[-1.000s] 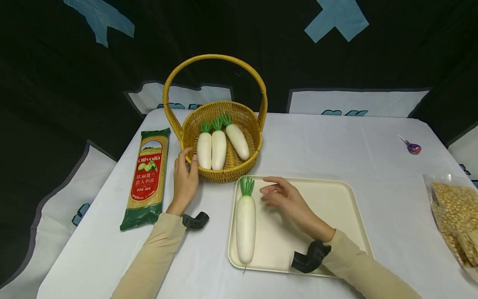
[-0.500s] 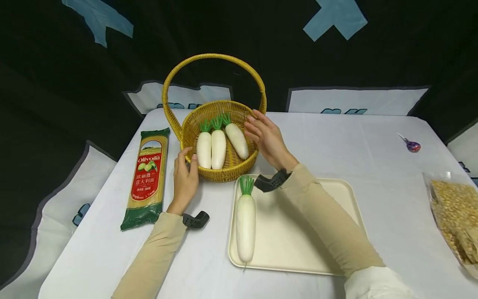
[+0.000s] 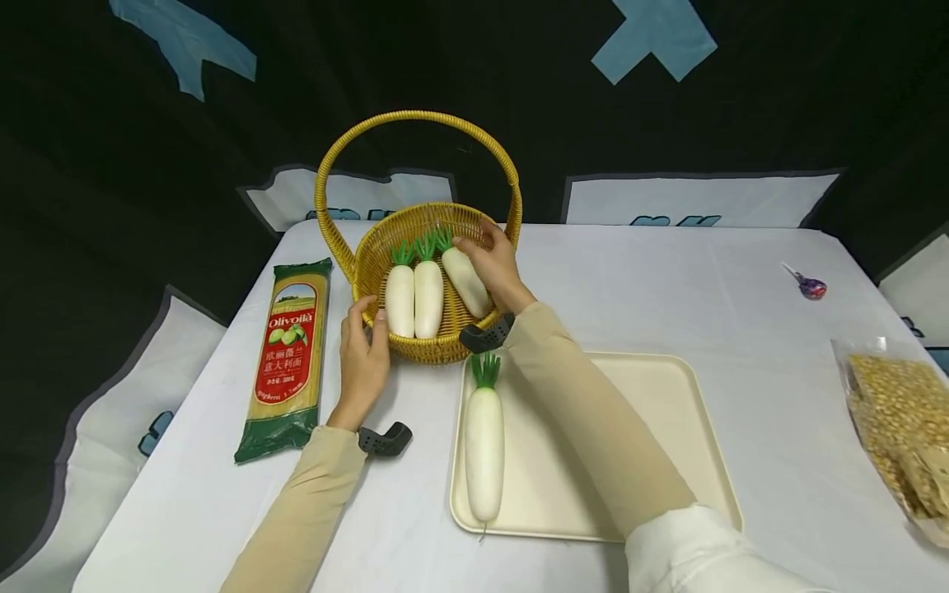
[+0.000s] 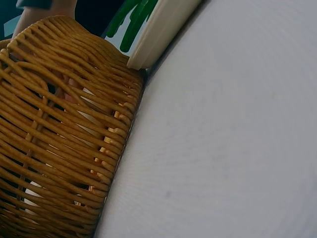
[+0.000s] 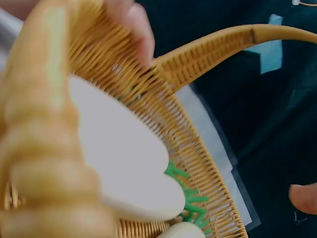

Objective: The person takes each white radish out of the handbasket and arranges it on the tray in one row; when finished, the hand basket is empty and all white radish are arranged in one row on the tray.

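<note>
A yellow wicker basket (image 3: 437, 350) with a tall hoop handle holds three small white radishes with green tops: left (image 3: 399, 301), middle (image 3: 428, 298) and right (image 3: 467, 282). My left hand (image 3: 363, 362) holds the basket's near-left rim; its fingertips (image 5: 142, 42) show over the rim in the right wrist view. My right hand (image 3: 493, 262) reaches into the basket over the right radish, fingers slightly bent. In the right wrist view one digit (image 5: 303, 198) stands apart from the radishes; contact elsewhere is hidden. A larger white radish (image 3: 484, 453) lies on a cream tray (image 3: 638, 445).
A spaghetti packet (image 3: 285, 362) lies left of the basket. On the right are a lollipop (image 3: 808, 286) and a clear bag of yellow kernels (image 3: 897, 412). The white table (image 3: 667, 288) ends at a dark curtain behind.
My right hand has moved from above the tray, up and left past the basket's right rim, and into the basket over the right radish. The left hand stays on the rim.
</note>
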Demonstrator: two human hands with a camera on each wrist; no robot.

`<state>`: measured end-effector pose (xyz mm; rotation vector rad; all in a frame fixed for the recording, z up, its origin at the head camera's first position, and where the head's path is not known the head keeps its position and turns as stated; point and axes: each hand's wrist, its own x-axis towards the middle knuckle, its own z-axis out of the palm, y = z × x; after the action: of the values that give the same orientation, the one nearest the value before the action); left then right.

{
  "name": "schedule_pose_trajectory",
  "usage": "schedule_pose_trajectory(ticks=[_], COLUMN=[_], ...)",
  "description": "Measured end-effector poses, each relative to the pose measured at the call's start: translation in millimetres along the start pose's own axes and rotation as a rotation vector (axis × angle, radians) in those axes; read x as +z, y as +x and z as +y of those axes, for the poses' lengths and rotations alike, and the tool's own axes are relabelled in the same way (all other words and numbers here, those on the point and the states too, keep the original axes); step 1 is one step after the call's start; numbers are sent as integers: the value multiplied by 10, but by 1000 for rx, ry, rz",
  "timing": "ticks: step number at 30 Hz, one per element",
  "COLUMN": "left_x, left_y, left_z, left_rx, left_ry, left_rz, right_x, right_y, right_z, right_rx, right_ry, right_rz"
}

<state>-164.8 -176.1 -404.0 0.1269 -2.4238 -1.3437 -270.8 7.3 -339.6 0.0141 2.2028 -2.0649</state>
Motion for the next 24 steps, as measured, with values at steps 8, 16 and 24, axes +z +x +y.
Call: schedule_pose_trajectory(ticks=[8, 16, 24], left_x=[-6, 4, 0], left_y=[-4, 2, 4], left_z=[8, -7, -6], left_rx=[5, 5, 0], left_ry=[0, -2, -1], left_rz=[0, 3, -1], right_x=[30, 63, 81], right_y=[-34, -50, -72], right_z=[-3, -64, -53], right_rx=[47, 232, 200], right_ry=[-389, -660, -724], right_rz=[-65, -320, -341])
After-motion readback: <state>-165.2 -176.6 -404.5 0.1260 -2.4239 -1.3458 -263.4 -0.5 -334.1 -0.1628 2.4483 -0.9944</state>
